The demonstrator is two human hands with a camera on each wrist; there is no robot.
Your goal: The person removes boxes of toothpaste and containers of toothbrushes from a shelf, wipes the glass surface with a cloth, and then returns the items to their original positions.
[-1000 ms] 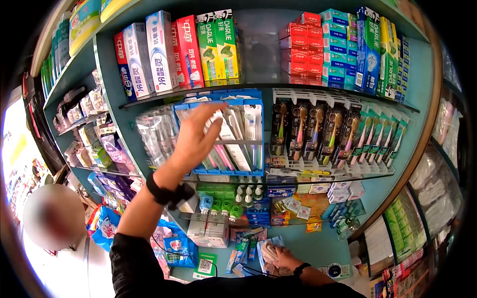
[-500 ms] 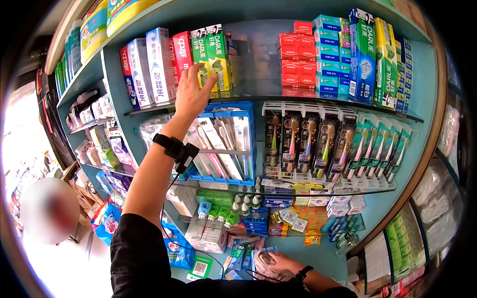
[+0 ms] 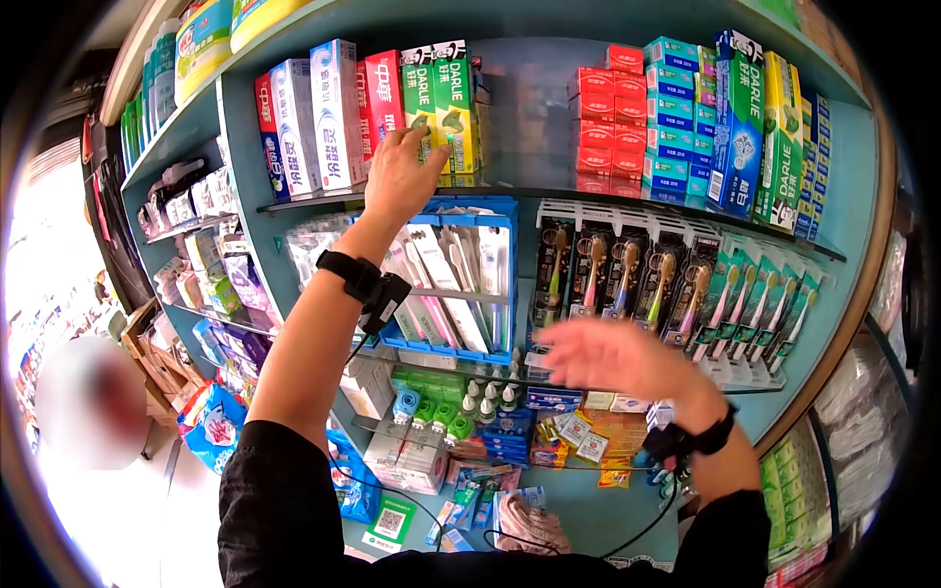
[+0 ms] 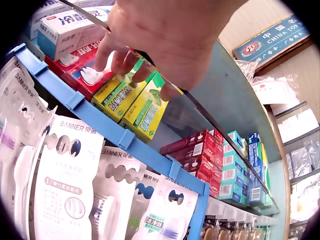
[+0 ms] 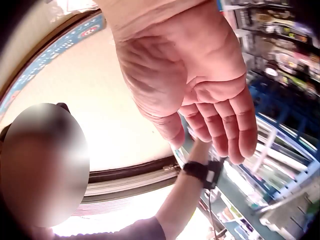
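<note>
My left hand [image 3: 404,171] is raised to the upper glass shelf, in front of two upright green-and-yellow DARLIE toothpaste boxes [image 3: 454,98]. Its fingertips overlap those boxes and the red toothpaste box [image 3: 384,93] to their left, with the thumb spread toward the right. In the left wrist view the fingers [image 4: 103,52] hang in front of the yellow box faces [image 4: 145,112], not closed round any box. Blurred in the head view, my right hand [image 3: 618,358] is lifted before the toothbrush rack [image 3: 627,265]. The right wrist view shows its empty palm [image 5: 200,75] and loosely bent fingers.
Below the shelf stands a blue basket [image 3: 515,284] of packaged toothbrushes. Red small boxes [image 3: 595,108] and teal boxes [image 3: 669,118] are stacked to the right. A brownish cloth [image 3: 529,521] lies on the counter. Cables run from both wrist cameras. A person [image 3: 93,407] is at the left.
My left hand has risen from the toothbrush basket to the DARLIE boxes. The right hand has left the cloth on the counter and come up in front of the toothbrushes.
</note>
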